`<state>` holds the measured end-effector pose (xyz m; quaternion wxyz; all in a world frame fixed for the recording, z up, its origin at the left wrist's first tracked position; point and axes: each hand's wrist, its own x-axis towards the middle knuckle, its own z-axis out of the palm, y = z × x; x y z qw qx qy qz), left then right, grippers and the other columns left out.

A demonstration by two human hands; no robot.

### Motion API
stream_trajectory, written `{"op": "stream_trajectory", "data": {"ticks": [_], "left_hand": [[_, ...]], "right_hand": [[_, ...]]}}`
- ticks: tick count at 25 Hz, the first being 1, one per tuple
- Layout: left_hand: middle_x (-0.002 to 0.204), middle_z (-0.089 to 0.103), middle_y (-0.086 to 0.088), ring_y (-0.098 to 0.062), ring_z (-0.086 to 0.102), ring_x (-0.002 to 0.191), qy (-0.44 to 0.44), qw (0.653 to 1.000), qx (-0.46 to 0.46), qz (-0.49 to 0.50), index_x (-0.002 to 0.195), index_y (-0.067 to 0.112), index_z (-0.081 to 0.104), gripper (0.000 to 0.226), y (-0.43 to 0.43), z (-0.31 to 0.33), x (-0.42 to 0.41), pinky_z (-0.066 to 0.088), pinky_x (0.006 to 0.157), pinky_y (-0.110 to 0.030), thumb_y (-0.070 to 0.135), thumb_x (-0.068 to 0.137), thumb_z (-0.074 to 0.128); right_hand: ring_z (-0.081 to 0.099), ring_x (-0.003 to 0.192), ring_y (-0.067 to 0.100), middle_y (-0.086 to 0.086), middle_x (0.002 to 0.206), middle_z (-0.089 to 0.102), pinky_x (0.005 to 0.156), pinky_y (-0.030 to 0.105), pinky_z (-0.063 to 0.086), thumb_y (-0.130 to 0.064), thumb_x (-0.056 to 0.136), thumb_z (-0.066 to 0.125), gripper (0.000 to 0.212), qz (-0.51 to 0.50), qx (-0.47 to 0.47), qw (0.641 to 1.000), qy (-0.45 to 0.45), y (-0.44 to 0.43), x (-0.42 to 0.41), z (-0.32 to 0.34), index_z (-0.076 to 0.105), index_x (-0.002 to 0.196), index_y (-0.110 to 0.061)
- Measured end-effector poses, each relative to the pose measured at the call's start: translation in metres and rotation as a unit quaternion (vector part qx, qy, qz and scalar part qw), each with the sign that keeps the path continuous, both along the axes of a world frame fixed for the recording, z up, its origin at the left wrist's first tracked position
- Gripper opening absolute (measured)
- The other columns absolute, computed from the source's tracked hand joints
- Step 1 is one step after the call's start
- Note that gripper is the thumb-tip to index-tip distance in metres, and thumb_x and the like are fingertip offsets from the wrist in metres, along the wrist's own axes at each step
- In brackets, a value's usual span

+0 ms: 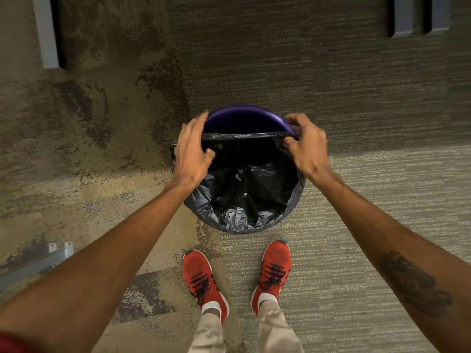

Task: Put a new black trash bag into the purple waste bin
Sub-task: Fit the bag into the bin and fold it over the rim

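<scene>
Purple waste bin (239, 118) on carpet (356, 98) just beyond two red shoes (204, 278), black trash bag (244, 194) lining it and folded over the near rim, far rim bare, left hand (192, 149) grip clenched on the bag's left edge, right hand (307, 146) grip pinching the bag's edge at the right rim

Both hands, left (192, 149) and right (307, 146), gripping black trash bag (244, 197) edge over purple bin (239, 121) rim.

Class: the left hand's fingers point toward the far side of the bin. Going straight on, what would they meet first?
Probably the bare purple rim of the waste bin, as the left hand already nearly touches it; depth is unclear.
</scene>
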<state>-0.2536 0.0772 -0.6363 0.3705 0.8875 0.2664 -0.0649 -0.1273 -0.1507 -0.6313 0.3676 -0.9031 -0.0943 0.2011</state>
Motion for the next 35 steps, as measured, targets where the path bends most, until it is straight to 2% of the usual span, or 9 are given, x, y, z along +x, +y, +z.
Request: {"op": "stream_trajectory", "data": {"ticks": [3, 6, 10, 13, 18, 22, 23, 28, 35], "left_hand": [[0.141, 0.053, -0.01, -0.03, 0.052, 0.129, -0.007, 0.995, 0.054, 0.078, 0.148, 0.015, 0.045, 0.062, -0.01, 0.005, 0.018, 0.043, 0.11, -0.046, 0.003, 0.09, 0.062], [0.128, 0.06, -0.009, -0.029, 0.059, 0.117, -0.008, 0.991, 0.072, 0.116, 0.136, 0.017, 0.059, 0.046, -0.013, 0.009, 0.031, 0.048, 0.101, -0.042, 0.007, 0.091, 0.063], [0.128, 0.057, -0.009, -0.031, 0.057, 0.118, 0.024, 0.989, 0.075, 0.122, 0.132, 0.02, 0.062, 0.039, -0.015, 0.008, 0.035, 0.047, 0.1, -0.05, 0.017, 0.093, 0.063], [0.128, 0.053, -0.011, -0.035, 0.052, 0.121, 0.057, 0.986, 0.074, 0.141, 0.13, 0.021, 0.064, 0.034, -0.015, 0.009, 0.042, 0.045, 0.101, -0.052, 0.019, 0.096, 0.059], [0.131, 0.059, -0.01, -0.032, 0.054, 0.125, 0.083, 0.974, 0.054, 0.202, 0.129, 0.023, 0.067, 0.033, -0.011, 0.018, 0.057, 0.044, 0.102, -0.046, 0.02, 0.097, 0.058], [0.122, 0.071, -0.007, -0.028, 0.063, 0.118, 0.107, 0.964, 0.021, 0.243, 0.12, 0.027, 0.073, 0.029, 0.0, 0.021, 0.066, 0.047, 0.101, -0.035, 0.023, 0.093, 0.063], [0.12, 0.073, -0.007, -0.027, 0.064, 0.116, 0.112, 0.962, 0.014, 0.25, 0.118, 0.026, 0.074, 0.028, 0.003, 0.023, 0.067, 0.047, 0.102, -0.033, 0.023, 0.092, 0.065], [0.117, 0.072, -0.011, -0.03, 0.066, 0.111, 0.123, 0.953, 0.007, 0.276, 0.114, 0.022, 0.076, 0.026, 0.003, 0.027, 0.077, 0.051, 0.098, -0.032, 0.024, 0.088, 0.07], [0.125, 0.068, -0.009, -0.028, 0.066, 0.11, 0.186, 0.946, -0.029, 0.264, 0.117, 0.012, 0.072, 0.041, 0.019, 0.024, 0.092, 0.053, 0.089, -0.029, 0.035, 0.083, 0.076]], "right_hand": [[0.07, 0.099, 0.012, -0.002, 0.109, 0.073, 0.087, 0.04, 0.061, 0.0, 0.09, 0.059, 0.04, -0.011, 0.012, 1.0, 0.006, 0.0, -0.001, -0.003, 0.062, 0.123, -0.022], [0.073, 0.085, 0.015, -0.002, 0.096, 0.073, 0.077, 0.042, 0.063, -0.004, 0.094, 0.059, 0.028, -0.003, -0.015, 1.0, -0.018, 0.001, 0.001, -0.005, 0.065, 0.111, -0.025], [0.073, 0.077, 0.015, 0.003, 0.099, 0.072, 0.069, 0.038, 0.064, -0.006, 0.097, 0.059, 0.016, 0.043, -0.022, 0.998, -0.038, 0.0, 0.01, -0.005, 0.062, 0.107, -0.019], [0.074, 0.076, 0.016, 0.006, 0.099, 0.074, 0.07, 0.037, 0.064, -0.007, 0.099, 0.055, 0.015, 0.051, -0.029, 0.997, -0.055, 0.001, 0.012, -0.007, 0.062, 0.107, -0.016], [0.073, 0.067, 0.014, 0.005, 0.092, 0.076, 0.069, 0.037, 0.064, -0.008, 0.1, 0.051, 0.022, -0.002, -0.037, 0.998, -0.06, 0.008, 0.01, -0.011, 0.069, 0.11, -0.015], [0.069, 0.065, 0.005, 0.005, 0.1, 0.076, 0.06, 0.01, 0.057, -0.007, 0.101, 0.053, 0.023, -0.036, -0.013, 0.999, -0.007, 0.011, 0.015, -0.007, 0.074, 0.111, -0.011], [0.069, 0.065, 0.004, 0.005, 0.103, 0.075, 0.057, 0.007, 0.055, -0.007, 0.101, 0.055, 0.022, -0.047, -0.003, 0.999, 0.008, 0.011, 0.018, -0.006, 0.075, 0.111, -0.01], [0.067, 0.058, -0.009, -0.002, 0.1, 0.074, 0.048, 0.007, 0.051, -0.012, 0.097, 0.065, 0.014, -0.051, 0.019, 0.997, 0.058, 0.009, 0.033, -0.003, 0.077, 0.104, -0.01], [0.068, 0.048, -0.002, -0.01, 0.093, 0.069, 0.051, 0.007, 0.05, -0.026, 0.094, 0.07, 0.014, -0.029, -0.019, 0.995, 0.09, 0.011, 0.045, -0.004, 0.077, 0.102, -0.016]]}}
